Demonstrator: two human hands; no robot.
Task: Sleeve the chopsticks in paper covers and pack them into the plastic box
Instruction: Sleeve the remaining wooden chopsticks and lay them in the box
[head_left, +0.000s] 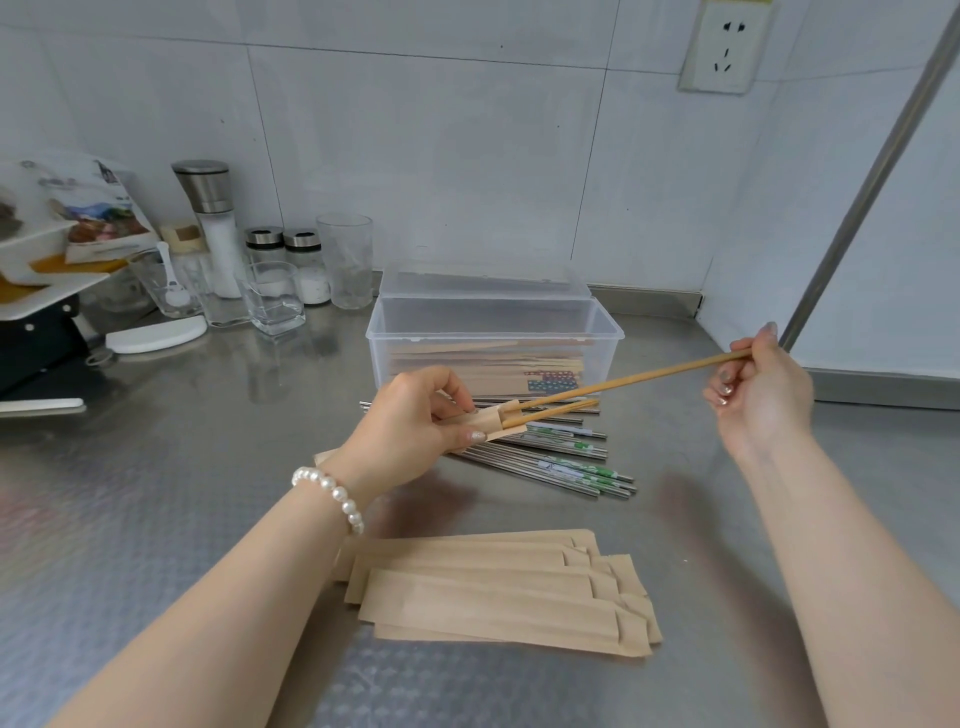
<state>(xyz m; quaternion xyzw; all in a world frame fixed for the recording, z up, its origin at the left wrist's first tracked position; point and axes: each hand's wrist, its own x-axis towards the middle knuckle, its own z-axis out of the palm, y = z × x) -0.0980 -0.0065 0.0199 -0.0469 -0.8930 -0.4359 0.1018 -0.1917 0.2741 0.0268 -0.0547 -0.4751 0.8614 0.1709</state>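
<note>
Nearest the person, a fanned stack of empty paper covers (498, 592) lies flat on the steel counter (156, 493), so a good number of sleeves are yet to be filled. Just beyond it, the left hand (410, 415) is curled round the mouth end of one paper cover (491, 422), thumb and fingers pinching it while it is held above the counter. Two wooden chopsticks (613, 387) enter that cover's open mouth; one sits lower and farther in, the other angles up to the right, where the right hand (761, 387) pinches its far end between thumb and fingertips. By the look of it this pair is only partly sleeved. Under the left hand, a loose bundle of metal chopsticks (561, 457) with green-printed bands lies on the counter, unsleeved and probably waiting their turn. Behind them stands the clear plastic box (493, 338), lid tipped back, with several brown sleeved pairs and a few patterned ones already lying inside. The task seems to be under way, with part packed and much left. Glasses and shakers (283, 260) stand at the far left by the tiled wall.
</note>
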